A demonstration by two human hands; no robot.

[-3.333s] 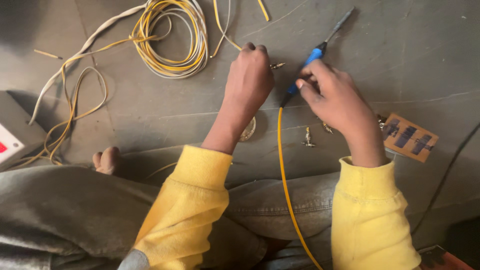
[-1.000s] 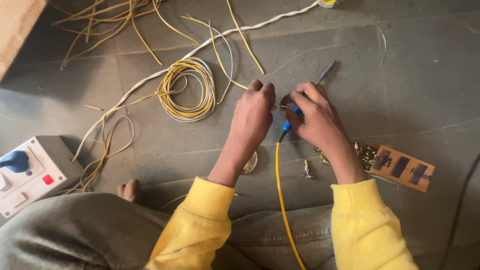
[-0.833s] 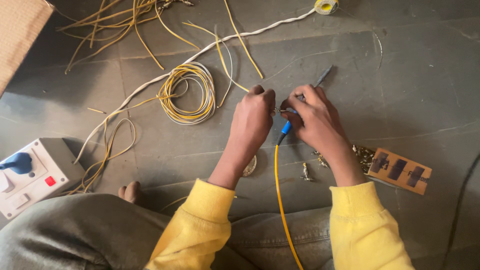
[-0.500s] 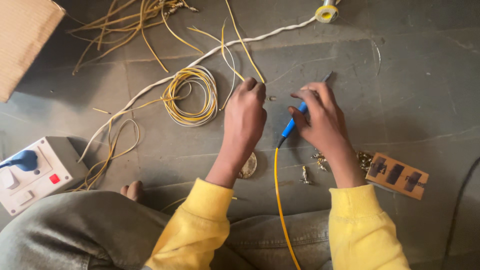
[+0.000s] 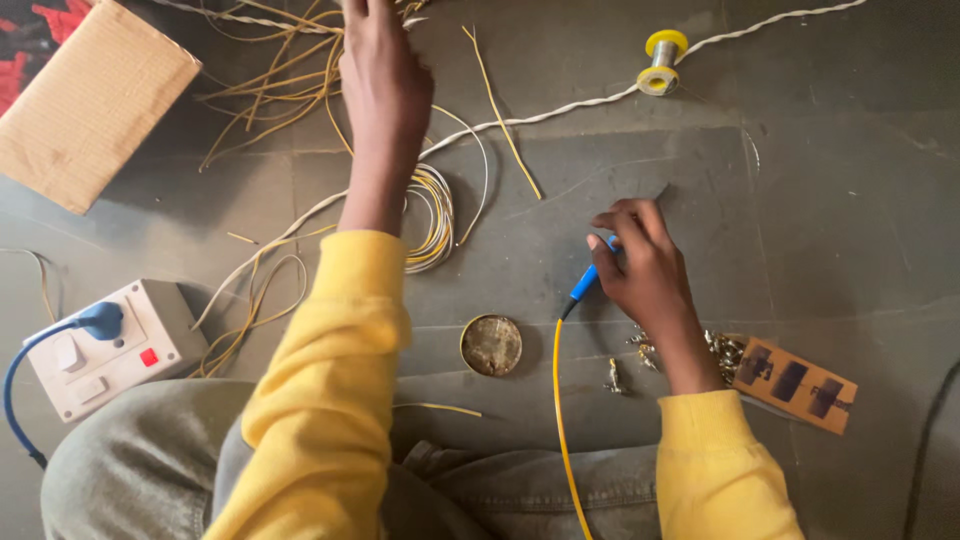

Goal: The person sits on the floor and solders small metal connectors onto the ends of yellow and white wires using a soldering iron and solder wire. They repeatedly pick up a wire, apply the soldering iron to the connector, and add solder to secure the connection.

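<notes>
My right hand (image 5: 640,262) grips a soldering iron with a blue handle (image 5: 590,277); its yellow cord (image 5: 562,420) runs down toward my lap. My left hand (image 5: 385,80) is stretched far forward over a tangle of loose yellow wires (image 5: 270,80) at the top of the view, its fingertips cut off by the frame edge, so I cannot tell whether it holds anything. A coil of yellow and white wire (image 5: 432,215) lies just beside my left forearm. A small round tin (image 5: 491,345) sits on the floor between my arms.
A white switch-and-socket box (image 5: 110,350) with a blue plug sits at the left. A cardboard piece (image 5: 90,105) lies top left. A yellow solder spool (image 5: 660,60) rests on a white twisted cord. Small brass parts (image 5: 722,350) and a brown strip (image 5: 795,382) lie right.
My left hand has left the spot beside the iron and reached forward to the wire pile. The right hand stays on the iron, and the view has tilted further forward.
</notes>
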